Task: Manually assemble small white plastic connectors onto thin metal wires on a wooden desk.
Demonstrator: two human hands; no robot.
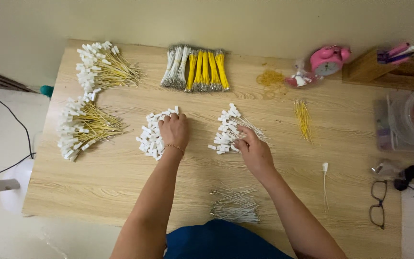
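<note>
My left hand (174, 130) rests knuckles-up on a loose pile of small white connectors (150, 135) at the middle of the wooden table (120, 172); whether its fingers pinch one is hidden. My right hand (253, 149) reaches into a bunch of white wires with white connectors (228, 129), fingers curled around some of them. A pile of bare white wires (235, 204) lies near the front edge, close to my body.
Two heaps of yellow wires with white connectors (85, 127) lie at the left. Bundled white and yellow wires (196, 69) lie at the back. Loose yellow wires (303, 119), rubber bands (270, 77), a pink alarm clock (327, 60), a wooden pen holder (366, 67), plastic containers (408, 122) and glasses (377, 204) are at the right.
</note>
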